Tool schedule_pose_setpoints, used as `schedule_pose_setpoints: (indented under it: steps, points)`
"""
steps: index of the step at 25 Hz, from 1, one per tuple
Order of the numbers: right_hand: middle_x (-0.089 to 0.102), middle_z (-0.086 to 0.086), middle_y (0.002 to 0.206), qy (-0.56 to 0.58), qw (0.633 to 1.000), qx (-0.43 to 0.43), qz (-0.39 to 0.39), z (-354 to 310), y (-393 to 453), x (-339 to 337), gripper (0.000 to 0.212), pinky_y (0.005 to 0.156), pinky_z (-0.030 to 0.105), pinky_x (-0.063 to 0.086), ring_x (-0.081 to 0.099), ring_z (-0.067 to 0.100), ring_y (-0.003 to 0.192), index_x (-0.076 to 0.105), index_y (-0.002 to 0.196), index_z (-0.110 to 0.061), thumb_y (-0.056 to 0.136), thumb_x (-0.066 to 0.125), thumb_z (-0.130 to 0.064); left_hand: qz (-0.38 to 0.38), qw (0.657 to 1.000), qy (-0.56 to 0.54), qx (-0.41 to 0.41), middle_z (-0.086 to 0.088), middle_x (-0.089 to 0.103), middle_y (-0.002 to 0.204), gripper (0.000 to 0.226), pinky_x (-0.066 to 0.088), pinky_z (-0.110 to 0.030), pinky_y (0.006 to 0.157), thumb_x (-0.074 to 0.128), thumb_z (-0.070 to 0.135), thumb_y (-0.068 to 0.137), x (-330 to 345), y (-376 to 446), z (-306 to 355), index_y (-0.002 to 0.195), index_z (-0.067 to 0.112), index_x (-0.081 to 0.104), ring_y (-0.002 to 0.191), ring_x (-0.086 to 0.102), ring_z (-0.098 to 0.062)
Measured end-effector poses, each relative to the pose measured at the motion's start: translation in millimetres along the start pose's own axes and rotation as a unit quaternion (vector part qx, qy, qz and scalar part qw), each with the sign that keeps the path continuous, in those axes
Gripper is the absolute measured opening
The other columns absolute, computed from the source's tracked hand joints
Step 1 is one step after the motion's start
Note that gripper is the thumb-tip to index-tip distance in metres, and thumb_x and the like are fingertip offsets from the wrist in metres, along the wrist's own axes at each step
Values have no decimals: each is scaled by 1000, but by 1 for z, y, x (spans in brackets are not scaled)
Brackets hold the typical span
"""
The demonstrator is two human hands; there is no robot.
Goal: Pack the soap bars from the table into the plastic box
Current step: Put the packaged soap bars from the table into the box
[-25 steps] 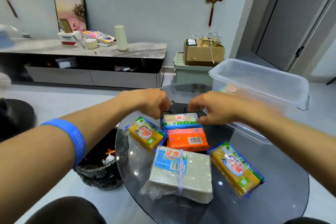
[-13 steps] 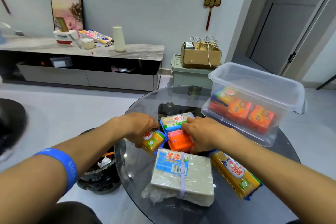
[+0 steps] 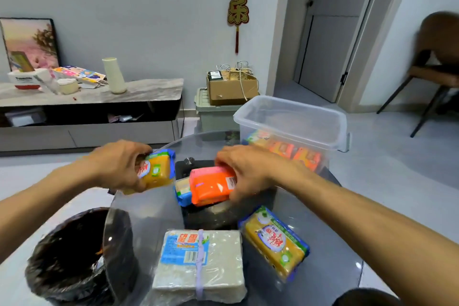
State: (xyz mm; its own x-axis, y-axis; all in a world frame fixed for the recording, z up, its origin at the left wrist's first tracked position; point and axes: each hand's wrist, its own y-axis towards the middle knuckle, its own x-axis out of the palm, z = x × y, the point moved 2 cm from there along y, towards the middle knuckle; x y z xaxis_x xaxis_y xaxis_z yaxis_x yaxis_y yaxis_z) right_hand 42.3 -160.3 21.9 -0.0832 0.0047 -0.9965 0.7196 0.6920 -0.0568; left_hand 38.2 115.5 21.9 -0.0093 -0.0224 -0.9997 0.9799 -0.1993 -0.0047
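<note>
My left hand (image 3: 119, 165) grips a yellow soap bar (image 3: 156, 171) in a blue-edged wrapper, lifted off the glass table (image 3: 330, 276). My right hand (image 3: 250, 169) holds an orange soap bar (image 3: 211, 185) raised above the table; a blue-wrapped bar (image 3: 183, 192) is pressed against its left side, and I cannot tell if it is held too. A second yellow bar (image 3: 274, 241) and a large white soap pack (image 3: 201, 262) lie near the table's front. The clear plastic box (image 3: 293, 119) stands at the back right with several orange and yellow bars inside.
A bin lined with a black bag (image 3: 72, 256) stands on the floor left of the table. Beyond are a low TV cabinet (image 3: 87, 112), a green crate with a cardboard box (image 3: 231, 87) on top, and a chair (image 3: 434, 74) at right.
Both hands closed on soap bars and lifted them: the left raised the yellow bar, the right raised the orange one. The camera view shifted left and down.
</note>
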Motion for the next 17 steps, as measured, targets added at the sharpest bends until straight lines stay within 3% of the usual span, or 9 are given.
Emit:
schedule_pose_setpoints:
  steps: [4, 9, 13, 17]
  points:
    - [53, -5, 104, -39, 994, 12, 102, 58, -37, -96, 68, 68, 33, 44, 49, 16, 88, 48, 114, -23, 56, 78, -40, 87, 981, -167, -46, 2, 68, 70, 36, 47, -29, 54, 81, 45, 53, -62, 44, 45, 75, 22, 65, 63, 62, -13]
    - [54, -3, 108, -194, 972, 107, 81, 153, -66, -145, 71, 68, 34, 39, 43, 19, 90, 48, 117, -24, 56, 83, -28, 114, 957, -265, -37, -1, 68, 75, 58, 45, -27, 50, 79, 63, 46, -109, 135, 164, 78, 17, 66, 67, 64, -18]
    - [52, -4, 115, -269, 956, 112, 25, 205, -60, -123, 71, 64, 35, 39, 37, 18, 90, 45, 122, -29, 60, 81, -25, 44, 970, -237, -19, -6, 66, 89, 69, 47, -27, 51, 80, 61, 48, -93, 200, 250, 97, 15, 65, 73, 63, -21]
    - [51, -7, 114, -276, 958, 70, -41, 236, -45, -86, 66, 64, 34, 37, 31, 16, 86, 43, 121, -33, 65, 75, -22, -65, 964, -252, -58, -10, 64, 85, 62, 58, -38, 67, 82, 49, 59, -47, 246, 278, 98, 7, 58, 71, 64, -26]
